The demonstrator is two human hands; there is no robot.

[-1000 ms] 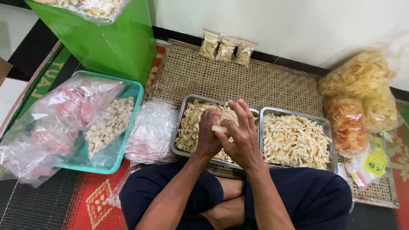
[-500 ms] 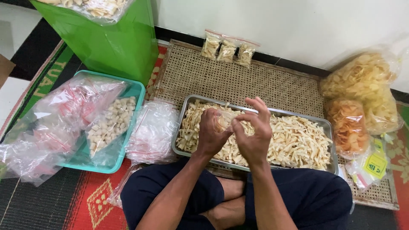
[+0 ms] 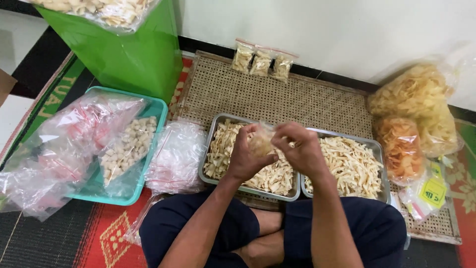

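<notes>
Compared w/ a sec ago, left hand and right hand are now lower, over left metal tray. Both grips closed on small clear bag of pale sticks, pinching its top; bag looks filled.

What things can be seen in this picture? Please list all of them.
small filled bag: 1, clear, held by both hands
metal trays: 2, silver, hold pale snack strips, on the mat
woven mat: 1, tan, on the floor
filled packets: 3, clear, by the wall
teal basket: 1, left, holds bags
green bin: 1, upper left
cracker bags: 2, yellow and orange, right
left hand: on the bag
right hand: on the bag
</notes>
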